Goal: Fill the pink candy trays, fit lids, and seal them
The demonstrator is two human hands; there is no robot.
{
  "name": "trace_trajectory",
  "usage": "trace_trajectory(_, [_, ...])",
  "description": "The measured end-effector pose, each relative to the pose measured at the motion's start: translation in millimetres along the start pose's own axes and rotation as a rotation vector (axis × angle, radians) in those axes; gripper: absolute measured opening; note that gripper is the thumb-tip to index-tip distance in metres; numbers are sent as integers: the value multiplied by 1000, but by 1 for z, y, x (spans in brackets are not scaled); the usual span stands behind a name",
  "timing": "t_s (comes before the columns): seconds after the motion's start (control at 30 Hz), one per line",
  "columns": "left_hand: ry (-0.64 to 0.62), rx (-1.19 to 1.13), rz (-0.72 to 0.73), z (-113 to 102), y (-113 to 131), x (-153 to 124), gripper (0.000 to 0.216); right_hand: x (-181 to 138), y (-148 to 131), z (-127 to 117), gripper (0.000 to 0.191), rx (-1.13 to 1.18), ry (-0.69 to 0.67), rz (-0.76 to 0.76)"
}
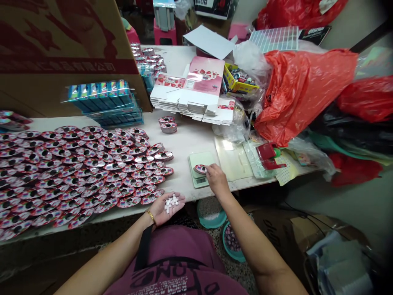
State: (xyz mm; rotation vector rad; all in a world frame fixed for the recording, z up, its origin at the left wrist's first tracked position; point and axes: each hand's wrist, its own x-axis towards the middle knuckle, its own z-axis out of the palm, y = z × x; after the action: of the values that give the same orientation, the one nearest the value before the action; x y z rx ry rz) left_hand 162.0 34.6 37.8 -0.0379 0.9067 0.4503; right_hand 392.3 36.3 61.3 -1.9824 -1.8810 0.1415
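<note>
My left hand (pixel 166 209) is palm up at the table's front edge, its fingers stretched out, holding a small heap of white round candies (pixel 171 201). With fingers and thumb closed, my right hand (pixel 217 178) pinches the right end of an oval red-and-white packet (pixel 200 168). That packet is over the pale green digital scale (pixel 199 157); whether it touches the plate I cannot tell. To the left, many similar oval packets (pixel 89 164) stand in tight rows, each with a dark round hole on top.
Two more oval packets (pixel 168 124) stand apart behind the scale. Flat strawberry-print cartons (pixel 196 88) are stacked farther back. Blue packs (pixel 104 102) lean by a big cardboard box (pixel 61 49). Red plastic bags (pixel 301 90) crowd the right. Turquoise basins (pixel 211 221) sit on the floor below.
</note>
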Motion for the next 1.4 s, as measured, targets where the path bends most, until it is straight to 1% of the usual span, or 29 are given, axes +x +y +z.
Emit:
trace_trajectory(0.07, [2,-4,6,0,0,-1,15,5,4,4,25,-66,-33,9])
trace_trajectory(0.13, [2,-7,13,0,1,-2,15,7,7,8,24,-37,-27,10])
trace_trajectory(0.2, [0,-8,19,-1,2,-3,15,6,10,10,24,74,20,6])
trace_trajectory(0.3, [-9,-6,15,-1,3,-3,14,-2,9,10,24,268,134,4])
trace_trajectory(0.37, [-24,-4,4,-2,2,-3,14,-17,-2,8,25,358,192,26])
trace_trajectory(0.4, [-38,-3,-5,-1,1,-3,16,-27,-12,8,25,392,188,20])
trace_trajectory(0.43, [-55,-2,-17,-1,0,-2,17,-38,-24,9,24,413,151,-8])
trace_trajectory(0.47, [-73,1,-34,-1,-2,-2,17,-50,-38,10,24,418,85,-57])
trace_trajectory(0.53, [-90,9,-76,-1,-7,-3,15,-71,-64,13,28,374,-84,-179])
trace_trajectory(0.57, [-87,14,-96,-1,-9,-4,13,-79,-74,15,30,337,-147,-217])
trace_trajectory(0.6, [-80,19,-113,-1,-11,-5,13,-85,-82,17,31,300,-192,-237])
trace_trajectory(0.67, [-73,28,-142,0,-13,-7,14,-90,-88,19,30,258,-235,-242])
trace_trajectory(0.73, [-83,29,-168,2,-15,-9,16,-90,-86,19,28,260,-256,-245])
trace_trajectory(0.83, [-101,19,-188,4,-15,-12,18,-88,-82,16,26,251,-253,-233])
trace_trajectory(1.0, [-177,75,-175,3,-16,-12,23,-84,-89,16,16,143,-283,-267])
trace_trajectory(1.1, [-198,124,-154,5,-15,-10,24,-80,-87,17,15,117,-289,-307])
trace_trajectory(1.23, [-240,139,-120,18,-8,-2,22,-72,-78,13,18,146,-237,-362])
trace_trajectory(1.3, [-261,133,-99,27,-4,1,19,-66,-73,9,19,179,-202,-330])
trace_trajectory(1.4, [-260,137,-89,39,0,5,17,-57,-65,4,18,269,-177,-253])
